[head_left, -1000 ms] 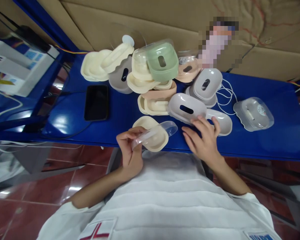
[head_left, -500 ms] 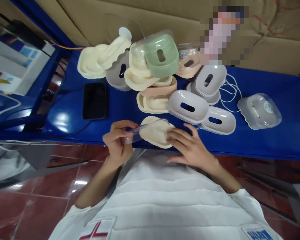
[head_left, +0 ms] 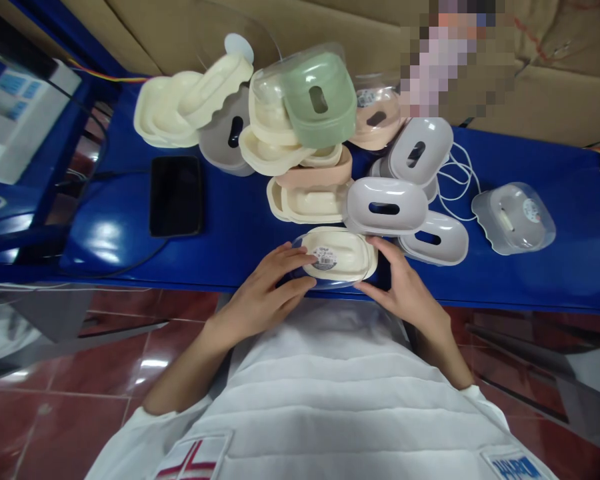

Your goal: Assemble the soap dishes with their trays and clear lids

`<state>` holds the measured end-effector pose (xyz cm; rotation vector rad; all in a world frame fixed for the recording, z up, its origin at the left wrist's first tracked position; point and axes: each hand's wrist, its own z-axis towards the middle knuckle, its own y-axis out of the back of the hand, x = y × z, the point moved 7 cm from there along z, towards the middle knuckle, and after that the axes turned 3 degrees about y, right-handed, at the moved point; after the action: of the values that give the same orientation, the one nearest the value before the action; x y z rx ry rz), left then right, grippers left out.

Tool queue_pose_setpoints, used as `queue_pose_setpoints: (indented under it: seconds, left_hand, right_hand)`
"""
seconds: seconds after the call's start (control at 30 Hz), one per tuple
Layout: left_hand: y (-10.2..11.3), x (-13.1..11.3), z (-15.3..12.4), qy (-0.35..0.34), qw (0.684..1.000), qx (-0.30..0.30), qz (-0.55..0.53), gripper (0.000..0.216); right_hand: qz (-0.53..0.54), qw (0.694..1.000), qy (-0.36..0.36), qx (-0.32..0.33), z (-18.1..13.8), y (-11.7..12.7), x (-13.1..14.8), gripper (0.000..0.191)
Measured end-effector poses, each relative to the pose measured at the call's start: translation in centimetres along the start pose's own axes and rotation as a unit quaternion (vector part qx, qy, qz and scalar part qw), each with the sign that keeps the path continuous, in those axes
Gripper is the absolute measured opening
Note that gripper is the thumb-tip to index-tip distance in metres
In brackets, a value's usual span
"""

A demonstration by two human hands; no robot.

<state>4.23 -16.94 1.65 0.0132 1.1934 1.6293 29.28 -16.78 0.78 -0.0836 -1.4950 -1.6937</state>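
Holding: both bare hands grip a cream plastic dish under a clear cover, one hand at each end.
Left hand: fingers spread and slightly bent, with the tips pressed against the left end of the cover.
Right hand: fingers curled around the right end of the dish, thumb at the near side.
Dish position: lying flat at the near edge of the blue table, just ahead of the person's white shirt.
Sticker: round, on top of the dish near its left end; the print is too small to read.
Just behind: a grey slotted lid touches the far right corner of the dish, and a second grey lid lies beside the right fingers.
Far left of the dish: a black phone lies face up, well apart from the hands.
Heap at the back: cream trays, a pink dish and a green lid under clear plastic, piled against cardboard.
Right side: a clear-covered grey dish stands alone, with a white cable looped between it and the grey lids.
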Motion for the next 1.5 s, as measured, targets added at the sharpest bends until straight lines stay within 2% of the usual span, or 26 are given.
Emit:
queue_pose_setpoints:
  seconds: [0.07,0.17,0.23,0.33,0.4,0.5,0.6,0.77,0.87,0.97,1.07,1.2,1.37,1.5]
  left_hand:
    - [0.5,-0.1,0.0,-0.002,1.0,-0.009,0.007,0.032]
    - [1.9,0.2,-0.3,0.017,0.999,-0.026,0.019,0.031]
    - [3.3,0.7,-0.7,0.043,0.997,-0.055,0.023,0.032]
    - [5.9,1.6,-1.7,0.09,0.986,-0.135,0.026,0.033]
    - [7.1,2.2,-2.4,0.118,0.979,-0.16,0.034,0.03]
    - [7.7,3.4,-3.2,0.164,0.976,-0.128,0.073,0.021]
    - [7.7,4.6,-3.9,0.188,0.973,-0.084,0.107,0.017]
    - [6.5,5.1,-4.2,0.204,0.975,0.0,0.083,0.045]
    - [5.9,3.6,-3.2,0.159,0.981,-0.034,0.108,0.059]
    - [4.3,1.3,-1.3,0.061,0.992,-0.059,0.097,0.069]
    - [2.0,0.0,1.1,-0.018,0.992,-0.019,0.122,0.061]
    - [0.4,0.2,3.0,-0.038,0.986,0.012,0.16,0.036]
    - [-0.2,0.6,2.5,-0.048,0.981,0.029,0.185,0.026]
    - [-0.6,0.5,2.3,-0.065,0.978,0.042,0.192,0.024]
  right_hand:
    - [-0.027,0.999,0.033,-0.029,-0.3,0.4,0.6,0.083]
    - [-0.092,0.979,0.091,-0.157,-0.8,2.3,1.6,0.071]
    - [-0.163,0.961,0.068,-0.213,-0.7,3.1,1.4,0.066]
    - [-0.241,0.952,-0.013,-0.188,0.4,3.0,0.0,0.064]
    - [-0.25,0.951,-0.029,-0.177,1.0,2.8,-0.4,0.056]
    - [-0.24,0.951,0.008,-0.192,0.7,2.9,0.3,0.047]
    - [-0.207,0.957,0.056,-0.195,-0.3,2.7,1.8,0.051]
    - [-0.168,0.969,0.095,-0.155,-1.3,1.4,3.9,0.059]
    - [-0.155,0.974,0.102,-0.127,-0.8,0.5,4.4,0.057]
    - [-0.156,0.976,0.104,-0.114,0.0,0.1,4.4,0.051]
    - [-0.178,0.973,0.109,-0.104,0.9,0.0,4.4,0.041]
    - [-0.202,0.968,0.126,-0.08,1.8,-0.5,4.8,0.03]
    - [-0.197,0.969,0.138,-0.047,1.2,-0.9,4.8,0.028]
    - [-0.162,0.977,0.128,-0.053,0.5,-0.7,4.3,0.035]
